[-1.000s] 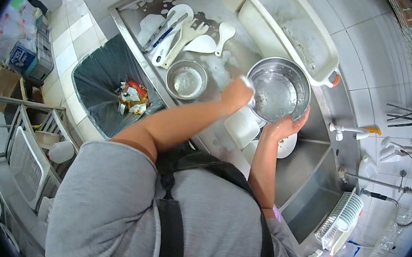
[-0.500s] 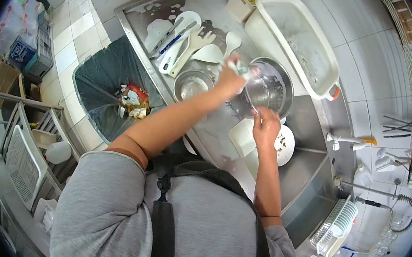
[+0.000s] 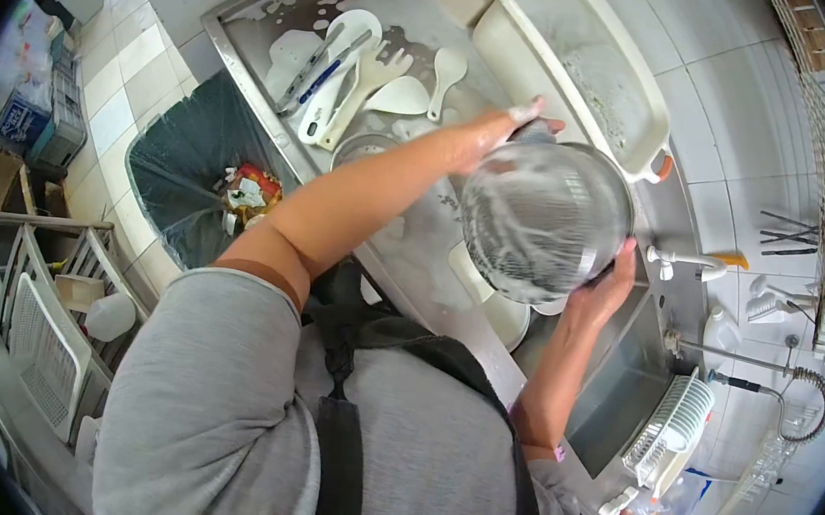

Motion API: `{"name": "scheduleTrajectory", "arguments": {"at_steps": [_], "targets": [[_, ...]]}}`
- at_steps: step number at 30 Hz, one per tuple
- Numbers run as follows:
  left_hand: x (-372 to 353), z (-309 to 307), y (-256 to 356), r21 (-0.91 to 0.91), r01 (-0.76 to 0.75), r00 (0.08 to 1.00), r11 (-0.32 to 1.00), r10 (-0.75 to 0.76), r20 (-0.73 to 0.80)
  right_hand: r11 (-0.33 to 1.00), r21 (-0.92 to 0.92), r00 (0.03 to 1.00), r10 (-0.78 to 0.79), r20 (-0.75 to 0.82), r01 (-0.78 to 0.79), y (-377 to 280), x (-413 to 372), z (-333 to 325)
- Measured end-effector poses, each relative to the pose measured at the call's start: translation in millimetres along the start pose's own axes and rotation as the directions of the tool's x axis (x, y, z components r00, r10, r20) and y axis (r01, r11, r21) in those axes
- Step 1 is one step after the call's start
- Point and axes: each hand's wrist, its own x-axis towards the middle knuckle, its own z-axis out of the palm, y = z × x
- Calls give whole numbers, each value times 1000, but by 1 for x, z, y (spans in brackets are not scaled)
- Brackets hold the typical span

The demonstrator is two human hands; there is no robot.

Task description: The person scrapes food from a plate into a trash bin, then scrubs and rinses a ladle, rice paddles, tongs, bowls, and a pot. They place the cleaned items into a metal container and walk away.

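Observation:
A large steel bowl [image 3: 542, 221] is tilted up between my hands, its outer side streaked with white suds. My right hand [image 3: 608, 280] grips its lower right rim. At the bowl's upper left edge, my left hand [image 3: 518, 136] is closed around a soapy grey scouring pad [image 3: 536, 133], partly hidden by fingers and bowl. Left of the bowl, a white spoon [image 3: 447, 75], a pale slotted server [image 3: 365, 92] and knives [image 3: 322, 67] lie on the wet steel counter [image 3: 405, 232]. A smaller steel bowl [image 3: 359, 146] is mostly behind my left forearm.
A white tub [image 3: 562, 77] of cloudy water stands behind the bowl. White dishes [image 3: 501, 319] sit under it, beside the steel sink [image 3: 615, 389]. A lined bin [image 3: 180, 173] is at left. A tap [image 3: 684, 258] and a plate rack [image 3: 665, 435] are at right.
The large bowl has been lifted and turned so its soapy outside faces me. My left hand moved right to its upper edge; my right hand moved right along the rim.

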Motion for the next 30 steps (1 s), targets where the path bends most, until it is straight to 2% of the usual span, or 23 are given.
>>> {"name": "scheduleTrajectory", "arguments": {"at_steps": [1, 2, 3, 4, 5, 8, 10, 11, 13, 14, 15, 17, 18, 19, 21, 22, 23, 24, 26, 27, 28, 29, 30], "targets": [[10, -5, -22, -277, -26, 997, 961, 47, 68, 1000, 0, 1000, -1, -3, 1, 10, -2, -12], [23, -10, -50, -198, -187, 980, 962, 197, 34, 981, 148, 990, 134, -53, -125, 19, -5, -20], [33, -9, -76, -198, -186, 980, 962, 196, 34, 925, 298, 959, 271, -81, -236, 23, -9, -23], [40, -5, -102, 6, -389, 914, 921, 387, -120, 860, 438, 915, 365, -171, -261, 27, -16, -19], [38, 3, -121, 234, -532, 784, 814, 578, -225, 792, 565, 945, 320, -59, -233, 46, -15, -46], [-12, 50, -157, 718, -457, 707, 525, 704, -64, 834, 522, 923, 327, -204, -180, 27, -37, -21], [-41, 70, -163, 874, -427, 715, 234, 679, 168, 962, 273, 970, 95, -225, -31, 17, -40, -18], [-45, 75, -156, 872, -430, 717, 234, 675, 172, 962, 273, 969, 93, -230, -27, 12, -44, -10], [-50, 85, -139, 804, -583, 662, -115, 507, 552, 975, -175, 932, -186, -311, 137, 4, -56, 18], [-47, 89, -122, 795, -602, 630, -81, 564, 534, 919, -342, 931, -285, -227, 197, 8, -56, 15], [-44, 90, -106, 793, -603, 627, -83, 565, 536, 918, -342, 931, -288, -226, 201, 7, -57, 16], [-37, 86, -75, 815, -536, 519, -220, 676, 524, 777, -491, 903, -427, 51, 395, 5, -56, 19], [-36, 83, -55, 824, -521, 439, -225, 757, 484, 704, -602, 911, -400, 101, 376, -5, -64, 26], [-24, 72, -46, 824, -518, 436, -229, 759, 484, 705, -599, 910, -401, 106, 380, -11, -70, 29], [4, 48, -25, 528, -744, 569, 410, 803, 178, 634, -658, 913, -272, 303, 407, -20, -79, 33], [10, 33, -10, 256, -682, 721, 685, 688, 82, 644, -588, 870, -310, 383, 489, -21, -83, 38], [11, 20, -1, -59, -519, 851, 853, 522, 50, 644, -587, 868, -309, 388, 491, -22, -90, 41], [-5, 21, 6, -222, -302, 953, 927, 299, -47, 610, -577, 837, -341, 427, 543, -24, -95, 44], [-36, 27, -1, -426, -234, 969, 874, 173, -178, 640, -507, 814, -395, 426, 577, -10, -101, 50], [-23, 3, -46, -346, -254, 963, 903, 270, -2, 566, -452, 722, -487, 491, 689, 3, -96, 59], [0, -18, -83, -556, -124, 981, 822, 186, 57, 343, -526, 627, -457, 631, 778, 13, -82, 45], [-25, 0, -70, -558, -88, 990, 825, 12, -137, 97, -542, 534, -380, 755, 835, 18, -69, 34], [-41, -4, -64, -477, 33, 987, 878, -104, -121, 230, -582, 623, -363, 693, 780, 19, -62, 44]]}}
